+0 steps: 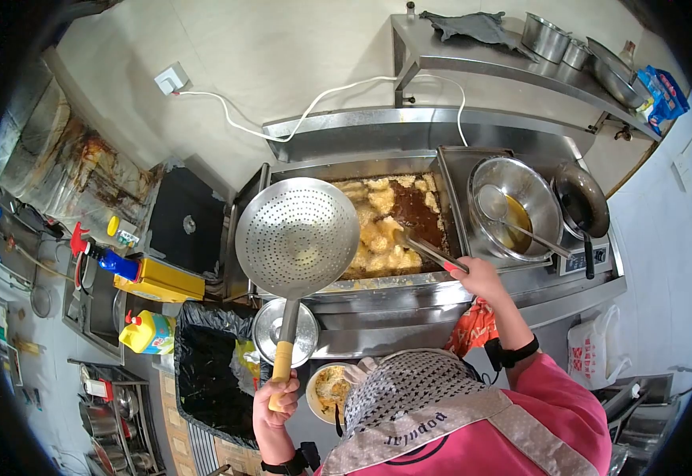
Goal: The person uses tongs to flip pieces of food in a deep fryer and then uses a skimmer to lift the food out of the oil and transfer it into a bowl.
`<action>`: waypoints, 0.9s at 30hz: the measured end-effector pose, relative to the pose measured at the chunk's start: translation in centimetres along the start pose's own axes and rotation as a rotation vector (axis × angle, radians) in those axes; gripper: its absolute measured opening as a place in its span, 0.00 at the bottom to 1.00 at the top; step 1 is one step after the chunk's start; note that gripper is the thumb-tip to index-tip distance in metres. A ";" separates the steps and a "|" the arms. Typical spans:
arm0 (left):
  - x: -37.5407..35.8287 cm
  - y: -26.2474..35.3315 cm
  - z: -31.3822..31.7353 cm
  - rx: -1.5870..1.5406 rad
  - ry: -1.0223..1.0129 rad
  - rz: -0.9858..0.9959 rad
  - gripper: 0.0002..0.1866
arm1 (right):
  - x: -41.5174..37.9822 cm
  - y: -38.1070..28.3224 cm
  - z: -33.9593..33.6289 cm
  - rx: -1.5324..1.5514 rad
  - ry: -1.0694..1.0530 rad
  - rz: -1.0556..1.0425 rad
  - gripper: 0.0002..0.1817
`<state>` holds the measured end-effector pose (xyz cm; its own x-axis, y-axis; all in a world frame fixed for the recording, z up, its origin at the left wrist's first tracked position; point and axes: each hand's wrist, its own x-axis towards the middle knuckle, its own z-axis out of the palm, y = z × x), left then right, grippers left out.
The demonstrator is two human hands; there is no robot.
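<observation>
My left hand is closed around the yellow grip of a large perforated skimmer. Its round bowl hangs over the left part of the fryer and hides some of it. My right hand grips metal tongs, whose tips reach down among the battered pieces. Golden fried pieces crowd the bubbling oil on the left and middle of the fryer. Darker oil shows on the right. Whether the tongs pinch a piece cannot be made out.
Right of the fryer stand a steel bowl holding oil and a ladle, and a dark pan. Below the skimmer sit a round lid and a bowl of crumbs. A black-lined bin stands left.
</observation>
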<state>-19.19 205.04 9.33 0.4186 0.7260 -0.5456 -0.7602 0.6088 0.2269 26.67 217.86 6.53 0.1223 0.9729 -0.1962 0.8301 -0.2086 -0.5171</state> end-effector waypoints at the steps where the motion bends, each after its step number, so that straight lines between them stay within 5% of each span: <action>1: 0.0 0.0 -0.1 0.000 -0.006 -0.001 0.17 | 0.0 -0.2 0.1 -0.011 0.028 -0.035 0.18; 11: 0.2 -0.1 -0.3 -0.014 -0.030 -0.026 0.16 | -1.3 -0.7 -0.6 -0.468 0.306 -0.301 0.23; 27: 1.9 -1.3 -0.3 0.094 0.095 0.011 0.20 | -7.3 2.1 1.2 -0.207 0.224 -0.082 0.33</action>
<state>-17.54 205.56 7.77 0.3586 0.7017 -0.6156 -0.7126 0.6317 0.3051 26.90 210.21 5.88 0.1486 0.9881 0.0397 0.9325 -0.1266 -0.3383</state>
